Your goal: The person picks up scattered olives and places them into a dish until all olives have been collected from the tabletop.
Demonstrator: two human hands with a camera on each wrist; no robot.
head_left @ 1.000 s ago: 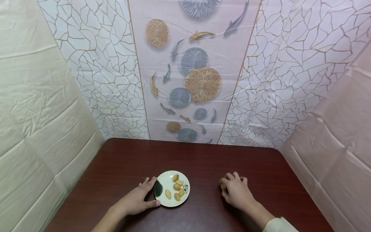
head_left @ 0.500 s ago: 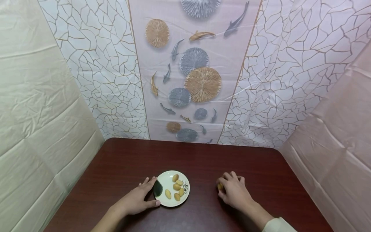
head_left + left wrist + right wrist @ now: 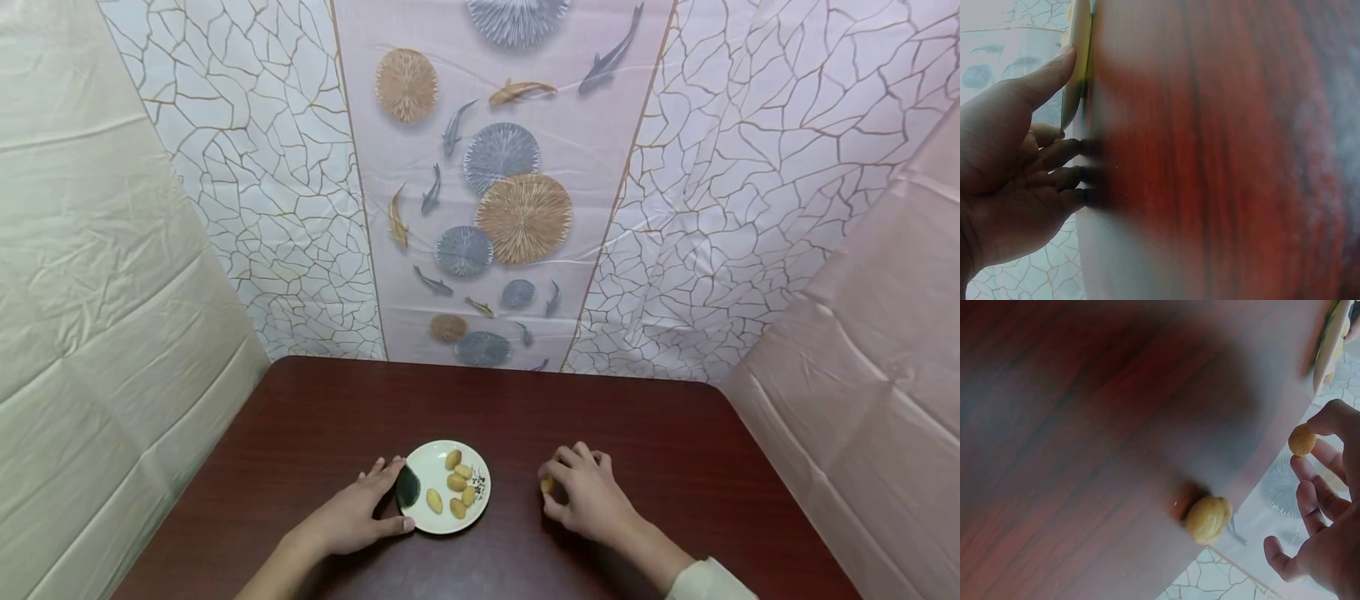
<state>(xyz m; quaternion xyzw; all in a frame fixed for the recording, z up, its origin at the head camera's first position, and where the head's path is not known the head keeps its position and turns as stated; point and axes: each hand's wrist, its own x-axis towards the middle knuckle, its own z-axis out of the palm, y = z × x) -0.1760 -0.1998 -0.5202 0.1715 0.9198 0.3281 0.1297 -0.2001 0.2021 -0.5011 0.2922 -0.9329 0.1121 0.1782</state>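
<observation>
In the head view my left hand (image 3: 352,512) rests against the left side of a small white plate (image 3: 447,521) with a dark green patch. The thumb (image 3: 1054,72) touches the rim and the other fingertips reach the table. Several small yellow-brown oval fruits (image 3: 456,482) lie on the plate. To the right of it, my right hand (image 3: 588,497) pinches one more yellow-brown fruit (image 3: 1302,440) between thumb and forefinger. Another such fruit (image 3: 1209,520) sits on the table beside that hand in the right wrist view; the hand hides it in the head view.
Both hands work over a dark red-brown wooden table (image 3: 337,408) with rounded far corners. Behind it hangs a patterned cloth (image 3: 465,250) with fish and round motifs. Plain pale cloth walls flank the table, left (image 3: 112,333) and right (image 3: 862,375).
My right hand has moved left toward the plate, carrying the pinched fruit. The left hand and the plate have stayed in place.
</observation>
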